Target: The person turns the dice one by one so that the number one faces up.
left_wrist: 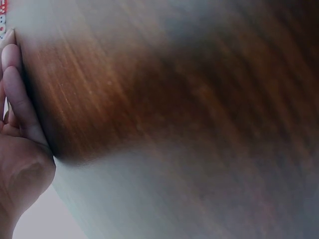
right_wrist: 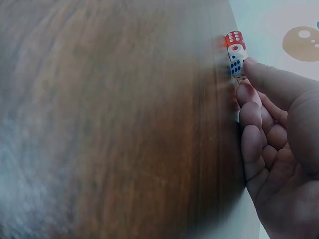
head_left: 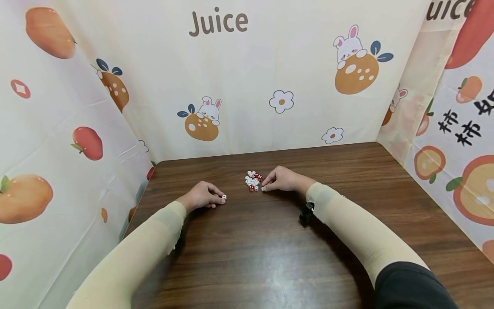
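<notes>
My left hand (head_left: 202, 195) pinches a white die (head_left: 224, 197) between thumb and fingers, low over the table to the left of a small pile. That pile of white dice (head_left: 252, 181) and red dice (head_left: 257, 176) lies near the table's far side. At its right edge, the thumb and fingers of my right hand (head_left: 283, 178) pinch another white die (head_left: 263, 189). The right wrist view has a blue-pipped white die (right_wrist: 236, 66) at that thumb tip, with a red die (right_wrist: 234, 38) just beyond. In the left wrist view, my left hand (left_wrist: 20, 109) hides its die.
The brown wooden table (head_left: 247, 249) carries the dice and both forearms. Behind it hangs a pale curtain (head_left: 247, 64) with fruit and rabbit prints, and similar cloth stands at both sides. A small black device (head_left: 306, 213) hangs under my right wrist.
</notes>
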`<state>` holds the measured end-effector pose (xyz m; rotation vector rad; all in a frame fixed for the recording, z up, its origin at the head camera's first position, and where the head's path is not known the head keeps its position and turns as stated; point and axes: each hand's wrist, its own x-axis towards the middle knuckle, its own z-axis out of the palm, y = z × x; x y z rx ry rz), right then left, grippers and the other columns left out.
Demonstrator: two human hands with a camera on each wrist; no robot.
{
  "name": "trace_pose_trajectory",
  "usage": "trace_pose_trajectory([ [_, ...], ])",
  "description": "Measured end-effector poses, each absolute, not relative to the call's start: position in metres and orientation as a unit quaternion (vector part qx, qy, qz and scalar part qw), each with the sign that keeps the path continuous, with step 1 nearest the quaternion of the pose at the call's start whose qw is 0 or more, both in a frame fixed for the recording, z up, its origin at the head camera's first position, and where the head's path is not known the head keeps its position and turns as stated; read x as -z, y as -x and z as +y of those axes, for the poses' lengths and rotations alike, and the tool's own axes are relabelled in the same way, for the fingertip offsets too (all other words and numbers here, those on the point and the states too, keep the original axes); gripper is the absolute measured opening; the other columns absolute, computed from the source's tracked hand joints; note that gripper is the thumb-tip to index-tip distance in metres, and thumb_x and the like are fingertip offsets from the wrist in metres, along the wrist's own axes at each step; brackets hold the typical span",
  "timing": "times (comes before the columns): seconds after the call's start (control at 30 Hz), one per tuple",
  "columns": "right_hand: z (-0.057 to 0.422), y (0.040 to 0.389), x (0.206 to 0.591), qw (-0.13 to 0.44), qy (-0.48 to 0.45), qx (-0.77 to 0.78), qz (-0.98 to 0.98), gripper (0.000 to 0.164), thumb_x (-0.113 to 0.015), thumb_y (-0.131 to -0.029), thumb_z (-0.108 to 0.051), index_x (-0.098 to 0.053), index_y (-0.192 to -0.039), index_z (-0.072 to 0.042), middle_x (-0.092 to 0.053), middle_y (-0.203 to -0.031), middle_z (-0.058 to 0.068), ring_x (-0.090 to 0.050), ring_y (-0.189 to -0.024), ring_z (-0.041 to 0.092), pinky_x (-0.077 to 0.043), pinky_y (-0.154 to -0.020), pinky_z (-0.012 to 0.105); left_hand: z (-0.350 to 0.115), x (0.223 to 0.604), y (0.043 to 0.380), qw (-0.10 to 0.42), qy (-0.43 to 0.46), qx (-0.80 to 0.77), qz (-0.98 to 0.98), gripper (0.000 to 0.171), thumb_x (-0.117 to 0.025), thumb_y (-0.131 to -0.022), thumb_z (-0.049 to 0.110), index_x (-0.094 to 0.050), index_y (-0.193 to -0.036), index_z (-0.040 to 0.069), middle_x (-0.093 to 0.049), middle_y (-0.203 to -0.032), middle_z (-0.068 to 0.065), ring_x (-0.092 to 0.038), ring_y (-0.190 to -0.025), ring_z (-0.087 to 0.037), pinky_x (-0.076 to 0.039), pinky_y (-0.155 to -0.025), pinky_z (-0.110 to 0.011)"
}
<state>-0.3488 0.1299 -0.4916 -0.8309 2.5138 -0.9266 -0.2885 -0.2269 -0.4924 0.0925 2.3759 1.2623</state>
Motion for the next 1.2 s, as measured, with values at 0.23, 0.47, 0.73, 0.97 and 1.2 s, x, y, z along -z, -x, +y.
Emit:
trace_pose_trajectory([
  [0.23, 0.13, 0.349, 0.495, 0.173, 0.298, 0.327, 0.88, 0.013, -0.084, -0.093, -0.03, -0.086, -0.103, -0.021, -0.082, -0.093, -0.008, -0.067, -0.084, 0.004, -0.055, -0.08, 0.024, -0.227, 0.492, 0.288, 0.225, -0.033, -0.457, 0.86, 0.025, -0.093, -0.084, 0.021, -0.084, -0.103, 0.01, -0.079, -0.093, -0.001, -0.067, -0.064, -0.01, -0.058, -0.061, -0.026],
  [0.47, 0.126, 0.345, 0.495, 0.172, 0.293, 0.334, 0.879, 0.013, -0.086, -0.091, -0.026, -0.086, -0.102, -0.019, -0.079, -0.085, -0.008, -0.064, -0.077, 0.005, -0.053, -0.074, 0.023, -0.227, 0.491, 0.288, 0.225, -0.033, -0.457, 0.86, 0.024, -0.093, -0.084, 0.021, -0.084, -0.103, 0.01, -0.079, -0.092, 0.0, -0.068, -0.063, -0.01, -0.058, -0.061, -0.026],
  [0.73, 0.123, 0.341, 0.5, 0.146, 0.275, 0.334, 0.89, 0.012, -0.088, -0.086, -0.024, -0.086, -0.097, -0.019, -0.076, -0.078, -0.009, -0.062, -0.071, 0.003, -0.051, -0.069, 0.022, -0.227, 0.491, 0.287, 0.223, -0.033, -0.456, 0.861, 0.025, -0.093, -0.083, 0.021, -0.084, -0.103, 0.01, -0.079, -0.092, 0.0, -0.068, -0.063, -0.01, -0.058, -0.06, -0.026],
  [0.97, 0.12, 0.335, 0.5, 0.132, 0.252, 0.335, 0.898, 0.009, -0.089, -0.083, -0.023, -0.086, -0.091, -0.019, -0.077, -0.077, -0.009, -0.062, -0.07, 0.004, -0.051, -0.068, 0.022, -0.228, 0.491, 0.287, 0.224, -0.033, -0.457, 0.86, 0.024, -0.093, -0.083, 0.021, -0.084, -0.103, 0.01, -0.079, -0.092, -0.001, -0.068, -0.063, -0.01, -0.058, -0.06, -0.026],
  [1.2, 0.12, 0.331, 0.5, 0.119, 0.236, 0.346, 0.9, 0.008, -0.091, -0.082, -0.024, -0.086, -0.087, -0.021, -0.076, -0.075, -0.009, -0.061, -0.068, 0.005, -0.051, -0.066, 0.024, -0.227, 0.489, 0.285, 0.223, -0.036, -0.457, 0.86, 0.023, -0.092, -0.084, 0.02, -0.084, -0.102, 0.009, -0.079, -0.093, -0.002, -0.067, -0.063, -0.01, -0.057, -0.06, -0.026],
])
